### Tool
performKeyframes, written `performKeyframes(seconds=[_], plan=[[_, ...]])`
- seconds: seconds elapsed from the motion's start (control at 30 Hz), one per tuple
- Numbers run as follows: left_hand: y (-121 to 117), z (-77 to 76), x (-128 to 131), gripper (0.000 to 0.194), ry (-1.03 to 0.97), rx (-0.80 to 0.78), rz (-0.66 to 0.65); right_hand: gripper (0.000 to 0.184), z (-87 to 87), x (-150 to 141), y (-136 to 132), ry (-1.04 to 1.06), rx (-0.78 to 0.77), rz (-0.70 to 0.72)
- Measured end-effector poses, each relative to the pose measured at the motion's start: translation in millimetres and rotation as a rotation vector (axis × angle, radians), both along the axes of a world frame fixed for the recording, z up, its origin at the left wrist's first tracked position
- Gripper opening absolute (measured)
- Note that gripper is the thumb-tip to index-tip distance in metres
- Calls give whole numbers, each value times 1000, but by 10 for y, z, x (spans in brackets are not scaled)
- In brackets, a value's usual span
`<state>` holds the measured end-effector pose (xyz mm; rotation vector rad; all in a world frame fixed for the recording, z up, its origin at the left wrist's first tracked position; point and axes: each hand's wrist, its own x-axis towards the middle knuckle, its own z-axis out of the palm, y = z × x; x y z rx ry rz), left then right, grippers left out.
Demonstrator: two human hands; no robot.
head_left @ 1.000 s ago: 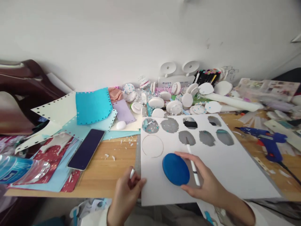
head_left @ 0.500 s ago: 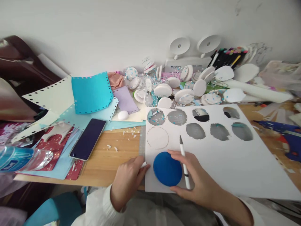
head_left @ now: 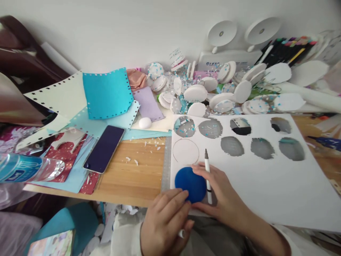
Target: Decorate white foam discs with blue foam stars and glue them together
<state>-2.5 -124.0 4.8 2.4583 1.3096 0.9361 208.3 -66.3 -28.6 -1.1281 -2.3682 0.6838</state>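
A blue round disc (head_left: 189, 183) lies flat near the front left corner of a white board (head_left: 253, 181). My right hand (head_left: 222, 192) curves around the disc's right side, finger and thumb at its rim. An uncapped white marker (head_left: 207, 177), dark tip pointing away from me, rests between that hand and the disc. My left hand (head_left: 167, 217) reaches over the front edge, fingertips touching the disc. Tucked in its curled fingers is a small white cylinder, seemingly the marker cap (head_left: 182, 233). Just beyond the disc is a thin drawn circle (head_left: 185, 139); rough oval holes (head_left: 232, 146) line the board's far part.
White foam rounds with blue beads (head_left: 195, 93) crowd the back by the wall. To the left are a phone (head_left: 104, 149), coloured sheets (head_left: 108, 94) and a water bottle (head_left: 29, 168). A blue glue gun (head_left: 326, 142) sits at right, black markers (head_left: 279, 53) behind.
My left hand has moved right from the board's left edge onto the disc, its back now turned up. My right hand stays around the disc. The view has shifted slightly.
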Motion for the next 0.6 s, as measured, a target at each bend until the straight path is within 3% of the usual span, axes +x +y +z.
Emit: performKeyframes(seconds=[0.1, 0.43, 0.53, 0.6], plan=[[-5, -47, 133, 34, 153, -18, -36, 71, -7, -6, -1, -10, 4, -1], [-41, -149, 246, 39, 331, -2, 17, 58, -20, -4, 17, -41, 13, 39], [-53, -158, 266, 39, 348, 23, 30, 70, 13, 4, -3, 16, -37, 43], [-58, -168, 291, 38, 351, 44, 49, 73, 87, 95, -46, 88, -102, -28]])
